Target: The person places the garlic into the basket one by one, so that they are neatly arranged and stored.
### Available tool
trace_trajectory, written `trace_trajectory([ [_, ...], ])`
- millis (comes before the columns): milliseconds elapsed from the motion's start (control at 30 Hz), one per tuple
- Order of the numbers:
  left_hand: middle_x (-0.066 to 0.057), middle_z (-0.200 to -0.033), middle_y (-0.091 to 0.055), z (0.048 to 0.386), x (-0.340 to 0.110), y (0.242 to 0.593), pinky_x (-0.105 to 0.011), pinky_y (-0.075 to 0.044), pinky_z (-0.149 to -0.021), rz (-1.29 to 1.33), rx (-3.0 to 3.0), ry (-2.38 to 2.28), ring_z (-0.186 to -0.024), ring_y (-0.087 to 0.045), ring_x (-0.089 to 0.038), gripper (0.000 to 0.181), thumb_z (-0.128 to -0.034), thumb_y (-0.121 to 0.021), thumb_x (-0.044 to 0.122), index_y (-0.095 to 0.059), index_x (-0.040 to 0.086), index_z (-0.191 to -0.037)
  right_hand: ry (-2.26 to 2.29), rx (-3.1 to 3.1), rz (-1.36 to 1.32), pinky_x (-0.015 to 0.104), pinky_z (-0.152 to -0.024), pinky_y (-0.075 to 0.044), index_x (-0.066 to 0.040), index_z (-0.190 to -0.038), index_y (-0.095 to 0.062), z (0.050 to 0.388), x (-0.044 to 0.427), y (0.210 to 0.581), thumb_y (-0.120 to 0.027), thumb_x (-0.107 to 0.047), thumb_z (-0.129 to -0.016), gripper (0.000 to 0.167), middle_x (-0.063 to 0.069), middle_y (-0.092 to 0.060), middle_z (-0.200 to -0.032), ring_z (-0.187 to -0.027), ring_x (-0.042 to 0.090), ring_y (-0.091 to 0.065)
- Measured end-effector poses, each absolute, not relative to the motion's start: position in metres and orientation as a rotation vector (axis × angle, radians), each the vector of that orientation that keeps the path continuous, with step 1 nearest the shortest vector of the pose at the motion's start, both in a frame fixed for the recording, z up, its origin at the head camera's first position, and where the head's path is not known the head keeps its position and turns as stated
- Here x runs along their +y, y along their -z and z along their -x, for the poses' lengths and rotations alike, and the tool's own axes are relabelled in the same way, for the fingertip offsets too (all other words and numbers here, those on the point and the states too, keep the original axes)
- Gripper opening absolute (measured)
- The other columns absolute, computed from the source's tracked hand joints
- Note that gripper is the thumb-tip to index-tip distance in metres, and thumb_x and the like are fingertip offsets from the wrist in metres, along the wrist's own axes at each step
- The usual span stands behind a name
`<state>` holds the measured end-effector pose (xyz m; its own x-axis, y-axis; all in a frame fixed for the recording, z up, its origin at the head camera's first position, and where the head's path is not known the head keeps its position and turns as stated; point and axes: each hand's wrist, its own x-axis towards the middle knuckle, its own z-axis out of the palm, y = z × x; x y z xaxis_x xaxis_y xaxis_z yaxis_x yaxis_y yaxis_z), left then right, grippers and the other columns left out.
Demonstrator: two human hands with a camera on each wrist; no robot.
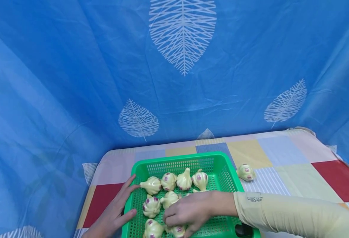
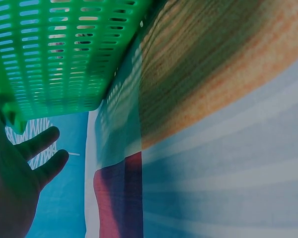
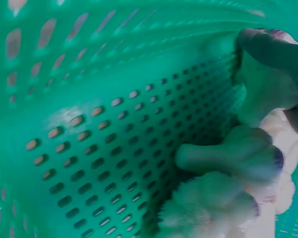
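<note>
A green plastic basket (image 1: 178,158) holds several pale garlic bulbs with purple streaks, such as the garlic bulb (image 1: 151,185) at its far left. Reaching in from the right, my right hand (image 1: 189,210) has its fingers curled over a garlic bulb (image 1: 178,230) near the basket's front. In the right wrist view the thumb lies against that bulb (image 3: 263,91), with other garlic bulbs (image 3: 238,153) close by. My left hand (image 1: 113,213) is at the basket's left rim, fingers spread and fairly straight. The left wrist view shows its fingers beside the basket wall.
One garlic bulb (image 1: 246,172) lies on the patchwork cloth (image 1: 284,145) right of the basket. A black piece (image 1: 243,230) sits on the basket's right front rim. Behind the table hangs a blue curtain (image 1: 222,99) with white leaf prints.
</note>
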<state>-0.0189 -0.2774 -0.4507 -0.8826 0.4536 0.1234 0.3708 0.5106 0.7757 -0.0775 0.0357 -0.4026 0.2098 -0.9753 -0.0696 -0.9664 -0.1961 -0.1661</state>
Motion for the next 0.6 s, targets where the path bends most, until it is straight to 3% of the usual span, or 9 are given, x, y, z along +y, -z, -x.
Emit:
trace_trajectory([
  [133, -0.004, -0.168, -0.007, 0.019, -0.277, 0.449, -0.043, -0.050, -0.100, -0.744, 2.668, -1.277, -0.148, -0.009, -0.006, 0.060, -0.1022, -0.056, 0.015, -0.031, 0.023, -0.156, 0.106, 1.881, 2.343, 0.007, -0.074, -0.041, -0.016, -0.110, -0.058, 0.079, 0.032, 0.411, -0.074, -0.038, -0.092, 0.033, -0.004, -0.052, -0.123, -0.097, -0.001, -0.046],
  [233, -0.004, -0.168, -0.007, 0.019, -0.277, 0.448, -0.040, -0.051, -0.100, -0.727, 2.665, -1.288, -0.148, -0.011, -0.008, 0.060, -0.1020, -0.056, 0.016, -0.032, 0.023, -0.156, 0.079, 1.891, 2.392, 0.007, -0.072, -0.041, -0.015, -0.112, -0.059, 0.079, 0.030, 0.420, -0.074, -0.040, -0.092, 0.034, -0.004, -0.052, -0.121, -0.098, 0.002, -0.047],
  [433, -0.004, -0.168, -0.008, 0.018, -0.275, 0.448, -0.030, -0.053, -0.095, -0.673, 2.629, -1.341, -0.148, -0.012, -0.014, 0.058, -0.1016, -0.057, 0.017, -0.034, 0.022, -0.155, -0.016, 1.924, 2.498, 0.010, -0.084, -0.045, -0.015, -0.117, -0.061, 0.078, 0.030, 0.430, -0.075, -0.043, -0.090, 0.042, -0.004, -0.054, -0.119, -0.110, 0.006, -0.051],
  [600, -0.002, -0.168, -0.007, 0.019, -0.274, 0.448, -0.028, -0.053, -0.093, -0.655, 2.615, -1.348, -0.148, -0.012, -0.018, 0.057, -0.1020, -0.056, 0.017, -0.034, 0.024, -0.154, 0.060, 1.909, 2.469, 0.012, -0.100, -0.039, -0.014, -0.119, -0.061, 0.081, 0.032, 0.421, -0.070, -0.045, -0.094, 0.041, -0.001, -0.054, -0.128, -0.122, 0.009, -0.049],
])
